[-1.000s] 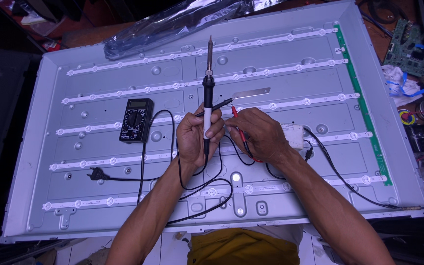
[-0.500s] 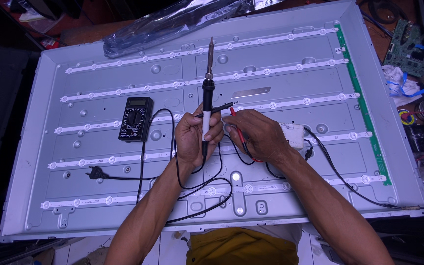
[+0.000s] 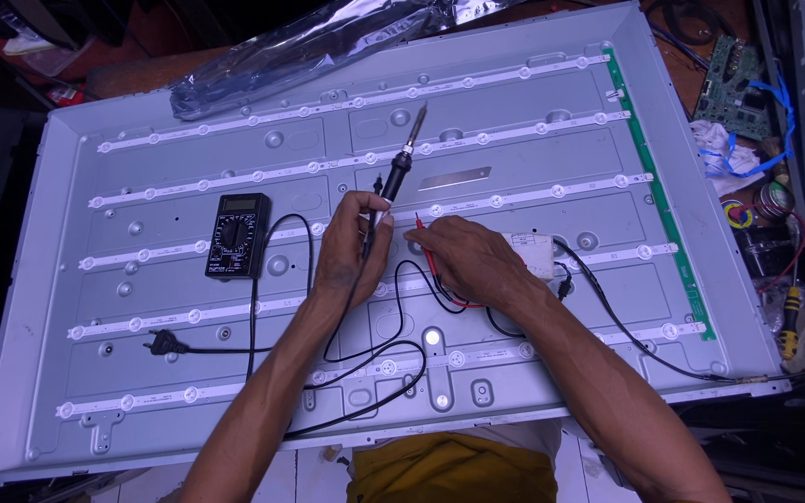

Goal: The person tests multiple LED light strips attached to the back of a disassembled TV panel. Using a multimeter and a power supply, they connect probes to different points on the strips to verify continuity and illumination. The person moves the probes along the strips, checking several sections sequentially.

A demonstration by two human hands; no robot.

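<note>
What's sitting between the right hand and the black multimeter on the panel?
The left hand, gripping the black-handled soldering iron, sits between the right hand and the black multimeter, with a black cable looping there too.

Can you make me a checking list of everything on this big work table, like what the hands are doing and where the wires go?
Surface: big grey metal panel lying flat, crossed by rows of light strips.
Job's things: soldering iron, tip pointing away from the person; red probe under the right fingers.
Clutter: black meter left of the hands; white box behind the right hand; small metal blade; foil bag at the far edge.
Hands: left hand grips the iron's handle; right hand pinches the probe.
Cables: black leads loop over the panel; a plug lies loose.
Surroundings: green circuit board, screwdriver at right.
</note>
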